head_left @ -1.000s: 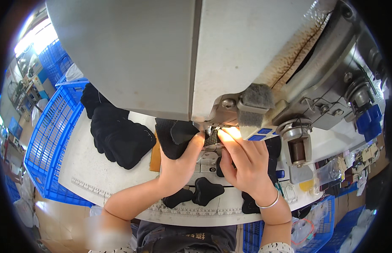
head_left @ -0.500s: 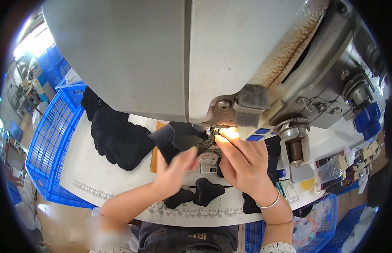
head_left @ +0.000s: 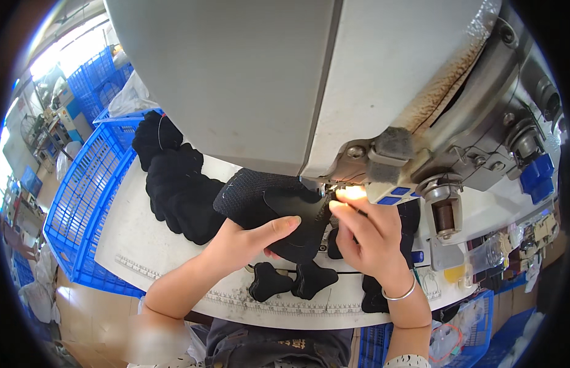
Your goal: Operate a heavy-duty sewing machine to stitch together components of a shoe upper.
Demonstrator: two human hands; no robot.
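Black fabric piece (head_left: 291, 208) is gripped by the left hand's (head_left: 245, 242) fingers, at that hand's two o'clock; right hand (head_left: 374, 239) is placed at its three o'clock, grip cannot be told

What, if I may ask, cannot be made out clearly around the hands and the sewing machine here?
Left hand, head view: most fingers hidden by the black piece.
Right hand, head view: glare washes out its fingertips, so its grip cannot be told.
Needle, head view: too small to pick out beside the glare.
Sewing machine, head view: top cut off by the upper edge.
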